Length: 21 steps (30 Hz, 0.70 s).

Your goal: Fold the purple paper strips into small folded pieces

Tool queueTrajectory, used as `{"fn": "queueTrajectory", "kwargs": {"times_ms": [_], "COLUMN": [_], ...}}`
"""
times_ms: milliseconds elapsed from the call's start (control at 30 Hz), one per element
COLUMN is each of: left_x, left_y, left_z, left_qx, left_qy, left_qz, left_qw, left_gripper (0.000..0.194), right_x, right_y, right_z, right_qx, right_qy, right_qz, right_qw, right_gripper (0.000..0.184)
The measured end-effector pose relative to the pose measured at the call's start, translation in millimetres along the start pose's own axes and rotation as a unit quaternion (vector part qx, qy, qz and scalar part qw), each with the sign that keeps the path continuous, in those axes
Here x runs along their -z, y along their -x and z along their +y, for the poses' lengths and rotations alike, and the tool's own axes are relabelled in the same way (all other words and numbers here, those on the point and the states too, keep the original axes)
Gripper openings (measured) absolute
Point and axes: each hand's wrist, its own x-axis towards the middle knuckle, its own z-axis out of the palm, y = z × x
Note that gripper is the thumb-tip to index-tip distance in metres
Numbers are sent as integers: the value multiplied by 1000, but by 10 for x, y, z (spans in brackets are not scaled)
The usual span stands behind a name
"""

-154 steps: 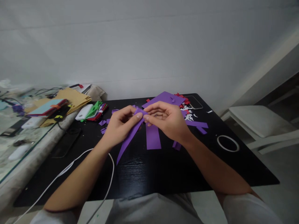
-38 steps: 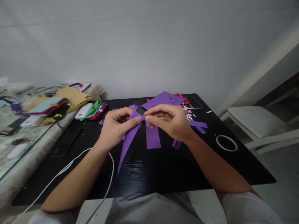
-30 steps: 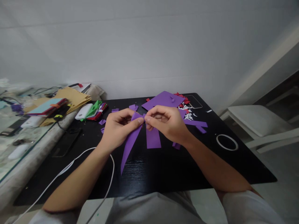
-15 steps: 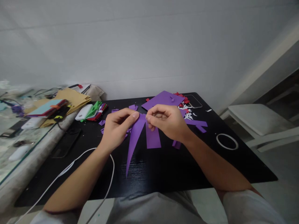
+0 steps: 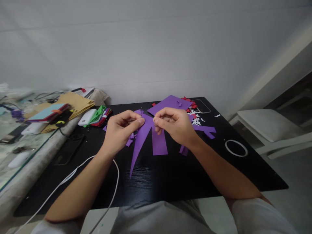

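Observation:
Between my two hands a long pointed piece of purple paper point(image 5: 140, 142) is held up above the black table point(image 5: 156, 185), its narrow tip hanging down toward me. My left hand point(image 5: 124, 128) pinches its upper left edge between thumb and forefinger. Thumb and forefinger of my right hand point(image 5: 172, 125) pinch the upper right corner; the other fingers are curled. A purple paper rectangle point(image 5: 160, 143) lies on the table just below my right hand, partly covered by it. Behind my hands rests a larger purple sheet point(image 5: 168, 103) with a small scrap on top.
Purple strips point(image 5: 206, 129), white scraps point(image 5: 196, 121) and red scraps point(image 5: 192, 104) lie to the right, near a white ring point(image 5: 236, 148). At left are green strips point(image 5: 98, 114), a white device point(image 5: 87, 117), a dark phone point(image 5: 69, 151) and a white cable point(image 5: 117, 175).
My left hand has shifted slightly left and tilted, spreading the pointed purple paper wider. Its tip has swung a little left and up. My right hand is nearly in place.

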Motion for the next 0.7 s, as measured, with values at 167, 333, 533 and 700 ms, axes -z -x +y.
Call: {"fn": "queueTrajectory", "kwargs": {"times_ms": [167,333,533,700], "left_x": [-29,-102,38,380], "left_y": [-3,29,-41,-186], "left_z": [22,-13,50,114], "left_qx": [23,37,89,121], "left_qy": [-4,-6,-46,-82], "left_qz": [-30,-77,-139,-188], "left_qw": [999,996,985,971], "left_gripper": [21,20,26,27], "right_x": [4,-37,125,398], "right_y": [-8,-15,-103,-185], "right_z": [-22,59,75,43], "right_qx": [-15,6,16,19], "right_qy": [-4,22,32,38], "right_qz": [-24,-21,61,105], "right_qw": [1000,1000,998,994], "right_gripper": [20,23,26,24]}}
